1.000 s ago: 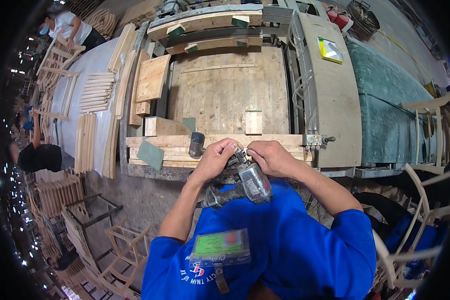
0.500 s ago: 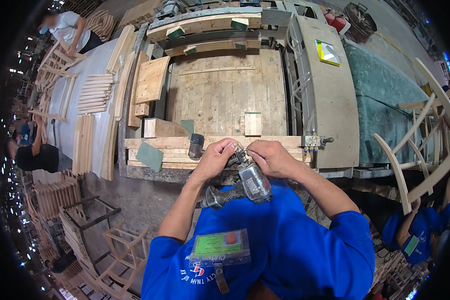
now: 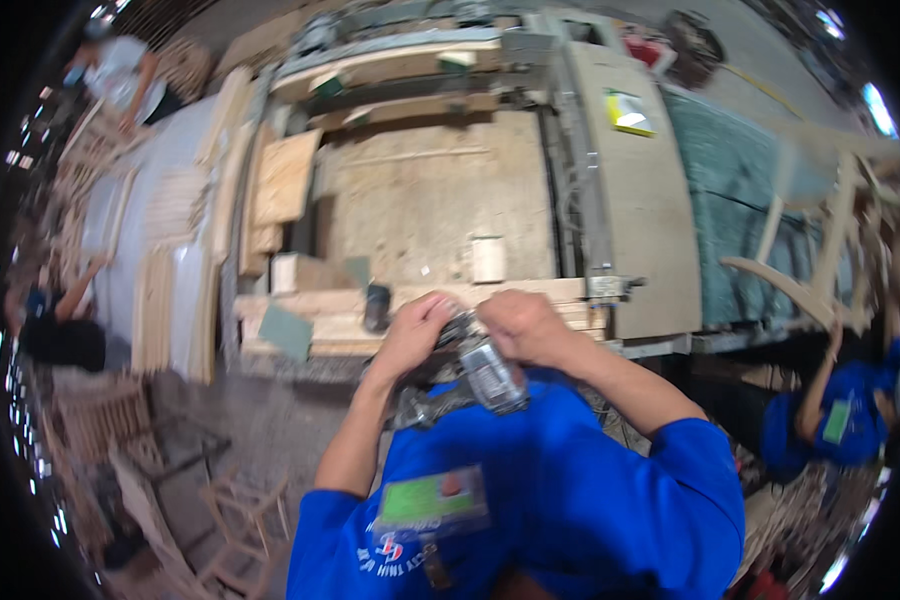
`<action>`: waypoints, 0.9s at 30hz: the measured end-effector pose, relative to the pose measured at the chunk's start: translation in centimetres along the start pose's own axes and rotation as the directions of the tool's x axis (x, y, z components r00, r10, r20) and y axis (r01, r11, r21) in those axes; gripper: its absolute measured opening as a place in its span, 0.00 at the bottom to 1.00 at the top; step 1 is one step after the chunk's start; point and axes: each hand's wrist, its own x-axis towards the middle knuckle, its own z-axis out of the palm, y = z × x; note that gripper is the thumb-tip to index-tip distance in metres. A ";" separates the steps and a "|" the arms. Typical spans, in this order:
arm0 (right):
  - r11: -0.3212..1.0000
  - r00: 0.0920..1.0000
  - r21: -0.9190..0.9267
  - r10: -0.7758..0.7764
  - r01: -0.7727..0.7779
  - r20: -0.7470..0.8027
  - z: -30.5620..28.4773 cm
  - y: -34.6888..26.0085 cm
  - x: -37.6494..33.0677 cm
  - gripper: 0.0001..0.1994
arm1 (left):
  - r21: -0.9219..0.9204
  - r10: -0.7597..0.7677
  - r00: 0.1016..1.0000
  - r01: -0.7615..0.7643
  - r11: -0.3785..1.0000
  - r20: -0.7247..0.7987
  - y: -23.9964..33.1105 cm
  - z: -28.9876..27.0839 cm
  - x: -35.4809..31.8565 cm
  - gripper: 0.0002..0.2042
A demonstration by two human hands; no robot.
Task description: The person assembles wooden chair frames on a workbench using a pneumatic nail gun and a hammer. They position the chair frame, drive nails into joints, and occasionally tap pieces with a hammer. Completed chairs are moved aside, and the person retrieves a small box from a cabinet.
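while hands point(image 3: 415, 335) touch the tool point(image 3: 494, 378), white lettering point(image 3: 414, 563) marks the shirt point(image 3: 610, 500)

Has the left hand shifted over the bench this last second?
No, not noticeably: the left hand is still just right of the dark cylinder, itself unmoved beside the green sheet. Only the camera view shifted.

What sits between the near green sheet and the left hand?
In the head view, a dark cylindrical object sits between the sheet and the left hand.
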 end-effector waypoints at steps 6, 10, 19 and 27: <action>0.976 0.993 0.217 -0.049 0.025 0.104 0.3 0.8 0.6 0.10 | -0.165 -0.023 0.998 0.013 0.986 -0.058 -2.2 0.3 -0.7 0.11; 0.972 0.970 0.049 -0.234 0.231 0.065 -0.4 1.6 0.5 0.08 | -0.379 -0.049 0.996 0.074 0.923 0.074 -1.7 0.6 0.0 0.13; 0.954 0.952 -0.044 -0.291 0.296 0.096 -0.4 2.3 -0.6 0.11 | -0.340 -0.043 0.995 0.069 0.938 0.084 -1.3 0.5 0.1 0.15; 0.799 0.835 -0.243 -0.535 0.550 0.130 -1.4 3.6 2.9 0.09 | -0.385 -0.041 0.990 0.090 0.919 0.135 -1.3 0.8 0.4 0.14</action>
